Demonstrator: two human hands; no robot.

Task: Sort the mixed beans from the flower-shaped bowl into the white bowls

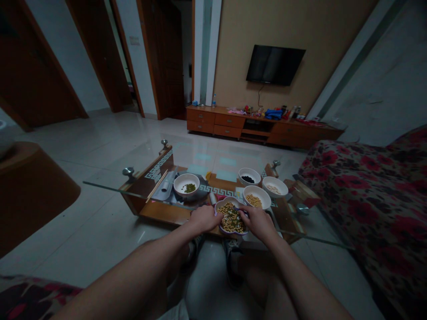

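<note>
My left hand (pixel 205 218) is closed on the left rim of a scalloped dish (pixel 217 208), thumb over the edge. Mixed beans (pixel 230 218), mostly yellow with green and pale ones among them, lie in it. At its right side my right hand (pixel 258 222) is closed around a thin dark utensil (pixel 237 209) that reaches over the beans; its tip is unclear. Just beyond stands a white bowl of yellow beans (pixel 248 190). Behind it are a bowl with black beans (pixel 245 171) and one with pale pieces (pixel 283 189). A bowl with green beans (pixel 178 181) stands farther left.
A pair of chopsticks (pixel 156 186) lies left of the green-bean bowl on the glass table (pixel 110 186). Under the glass is a wooden shelf (pixel 163 213) with various items. A flower-patterned sofa (pixel 360 186) stands to the right. Beyond are a low cabinet (pixel 230 120) and a television (pixel 275 65).
</note>
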